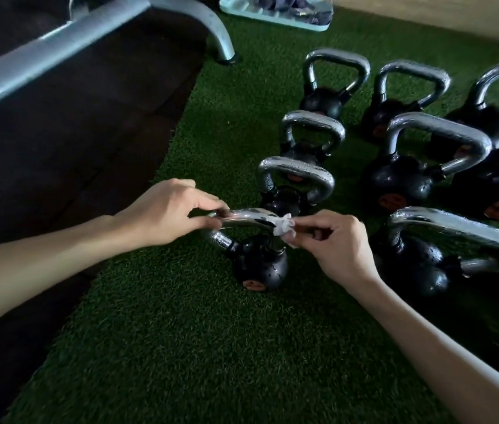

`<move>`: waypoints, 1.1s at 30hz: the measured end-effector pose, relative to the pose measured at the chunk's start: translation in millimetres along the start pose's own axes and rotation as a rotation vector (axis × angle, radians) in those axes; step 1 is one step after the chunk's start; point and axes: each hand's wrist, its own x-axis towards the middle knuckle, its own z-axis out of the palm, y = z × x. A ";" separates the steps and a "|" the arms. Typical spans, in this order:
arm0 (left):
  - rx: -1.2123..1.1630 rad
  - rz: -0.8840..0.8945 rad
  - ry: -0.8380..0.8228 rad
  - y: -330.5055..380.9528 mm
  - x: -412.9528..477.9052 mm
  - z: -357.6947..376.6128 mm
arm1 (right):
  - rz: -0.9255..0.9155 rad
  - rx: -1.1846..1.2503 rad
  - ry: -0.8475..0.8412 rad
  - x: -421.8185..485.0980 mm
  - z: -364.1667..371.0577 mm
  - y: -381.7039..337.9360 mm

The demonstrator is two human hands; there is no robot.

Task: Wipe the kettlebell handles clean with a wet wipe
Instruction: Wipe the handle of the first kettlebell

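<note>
Head view. At the left edge of the green turf (pixel 180 332), beside the dark mat (pixel 58 154): a small black kettlebell (pixel 260 266), upright, orange mark low on its body. Chrome handle (pixel 248 216) glossy and speckled, with dark smears near its right bend. Left grip (pixel 165 209) pinching the handle's left end between thumb and fingertips. Right grip (pixel 333 243) curled round a crumpled white wet wipe (pixel 284 229), pressed against the right bend. Behind and to the right, other kettlebells (pixel 410 179) in rows on the turf.
</note>
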 end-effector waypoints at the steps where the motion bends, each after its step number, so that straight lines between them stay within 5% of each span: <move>1: 0.000 -0.005 0.007 -0.1 -0.3 1.3 | 0.048 0.009 -0.009 -2.5 0.7 2.6; 23: 0.052 0.014 0.005 41.7 18.4 3.8 | 0.301 0.204 0.103 -21.9 -19.3 16.3; 29: 0.205 0.119 0.007 67.8 21.9 11.0 | 0.242 0.155 0.129 -16.5 -41.6 0.5; 33: 0.004 -0.006 0.008 74.0 14.7 10.0 | 0.226 0.157 0.108 -19.1 -41.9 -14.4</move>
